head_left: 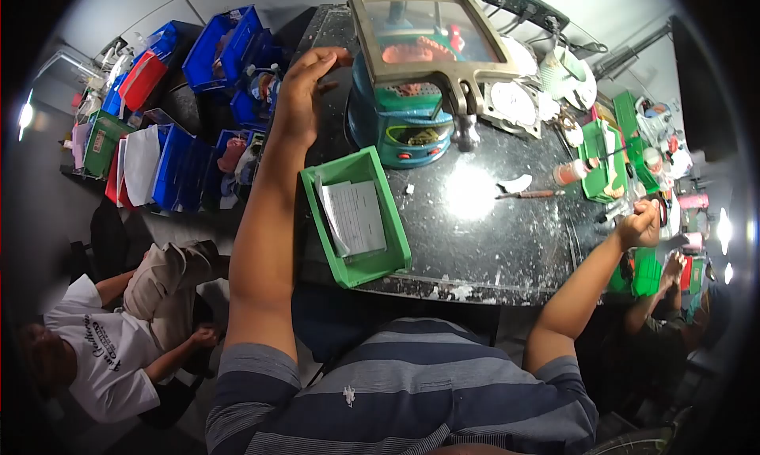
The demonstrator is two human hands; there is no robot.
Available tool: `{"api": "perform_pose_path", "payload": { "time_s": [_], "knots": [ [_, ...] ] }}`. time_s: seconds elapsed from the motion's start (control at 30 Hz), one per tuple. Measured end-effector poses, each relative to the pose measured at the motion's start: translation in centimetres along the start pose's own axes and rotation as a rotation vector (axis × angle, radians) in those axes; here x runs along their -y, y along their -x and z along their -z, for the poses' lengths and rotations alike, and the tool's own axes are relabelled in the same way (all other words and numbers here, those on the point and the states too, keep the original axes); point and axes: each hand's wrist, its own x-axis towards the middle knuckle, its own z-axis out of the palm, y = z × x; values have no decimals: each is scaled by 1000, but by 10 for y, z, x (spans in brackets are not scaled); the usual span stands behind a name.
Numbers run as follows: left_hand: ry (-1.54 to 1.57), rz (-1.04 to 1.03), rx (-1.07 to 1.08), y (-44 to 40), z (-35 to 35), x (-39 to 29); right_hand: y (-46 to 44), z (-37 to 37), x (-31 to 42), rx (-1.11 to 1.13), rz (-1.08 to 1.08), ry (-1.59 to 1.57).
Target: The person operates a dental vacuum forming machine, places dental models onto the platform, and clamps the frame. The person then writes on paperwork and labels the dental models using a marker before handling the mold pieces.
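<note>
The teal machine (412,144), with a glossy rounded body and red buttons, stands just right of the loosely open left hand (305,91). Its scuffed metal frame (431,73) holds a clear pane; pink dental models (408,53) show through, beyond the fingertips. The right hand (640,224) is curled, its contents unclear.

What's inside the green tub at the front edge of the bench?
The green tub holds white papers, the top one ruled with lines. Whatever lies under them is covered.
</note>
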Motion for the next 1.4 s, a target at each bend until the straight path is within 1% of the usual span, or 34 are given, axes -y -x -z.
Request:
{"api": "perform_pose_path", "payload": {
  "time_s": [0.03,0.07,0.1,0.13,0.17,0.2,0.23,0.27,0.3,0.37,0.4,0.47,0.5,0.57,0.6,0.67,0.7,0.73,0.83,0.87,0.97,1.0,1.07,1.1,1.17,1.23,1.33,1.4],
  "knots": [
    [-83,-37,-7,0,1,0,-1,-8,25,-119,27,-61],
    [-88,-43,-52,0,-4,-1,-8,-9,48,-136,286,138],
    [-51,-52,-108,2,-12,-4,-6,-15,93,-49,123,-208],
    [-31,-29,-77,1,-10,-4,-1,-20,141,138,3,-441],
    [-14,-3,-47,0,-4,-1,22,-25,181,291,-182,-559],
    [-98,-23,-23,-1,0,1,52,-26,217,499,-318,-440],
    [-178,-44,0,-1,2,0,59,-48,265,777,-66,-433],
    [-140,-31,-2,-1,1,-2,70,-52,312,1098,-351,-313],
    [-95,-17,0,0,-1,-4,86,-58,332,1359,-315,-124],
    [23,14,53,-1,-3,-3,122,-65,347,1349,-147,-104],
    [46,16,51,-2,-4,-1,137,-64,344,1340,-131,-110],
    [60,7,45,-2,-5,0,157,-62,337,1284,-17,-135],
    [61,2,37,-2,-5,0,154,-59,338,1281,-6,-141],
    [88,8,39,-3,-5,0,141,-50,338,1190,-54,-281],
    [93,4,48,-2,-6,0,133,-41,334,1184,-51,-271],
    [78,8,9,-1,-9,-2,117,-22,321,1200,-62,-355],
    [84,11,33,-1,-10,-1,110,-12,311,1188,-68,-333],
    [79,-7,4,0,-9,-1,102,2,300,1180,-77,-317],
    [70,-36,-20,-5,-9,7,72,47,277,1097,-159,-195],
    [61,-34,-20,-5,-8,8,66,68,262,1089,-218,-96],
    [54,-31,-31,-7,-6,15,42,118,248,912,-347,55],
    [62,-19,-24,-7,-6,16,37,136,243,885,-363,88],
    [80,-5,-16,-8,-3,20,29,166,233,755,-404,205],
    [91,-3,-15,-10,-1,23,26,179,231,733,-415,226],
    [133,21,-27,-7,-4,21,20,204,227,690,-477,413],
    [156,20,-28,-9,-2,25,18,224,219,674,-497,448],
    [180,-1,-36,-10,-1,31,20,248,202,620,-506,605],
    [165,2,-37,-13,3,37,18,263,193,587,-497,656]
  ]
}}
